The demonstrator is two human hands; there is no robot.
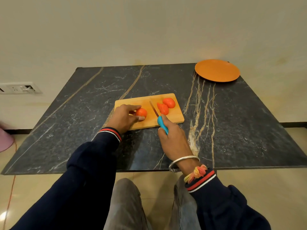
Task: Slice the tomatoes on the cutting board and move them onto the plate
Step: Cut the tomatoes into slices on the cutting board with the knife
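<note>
A wooden cutting board (pixel 174 119) lies in the middle of the dark marble table. My left hand (pixel 123 117) holds a tomato piece (pixel 141 112) on the board's left part, fingers and thumb curled round it. My right hand (pixel 172 138) grips the blue handle of a knife (pixel 162 124); its blade points away over the board, between the held piece and the cut slices (pixel 166 106) on the board's right part. An orange plate (pixel 217 70) sits bare at the far right corner of the table.
The marble table (pixel 83 113) stands against a pale wall with a socket panel (pixel 18 88) at the left. A pink object (pixel 5 140) and an orange cable (pixel 11 188) are on the floor at the left. My knees show below the table's near edge.
</note>
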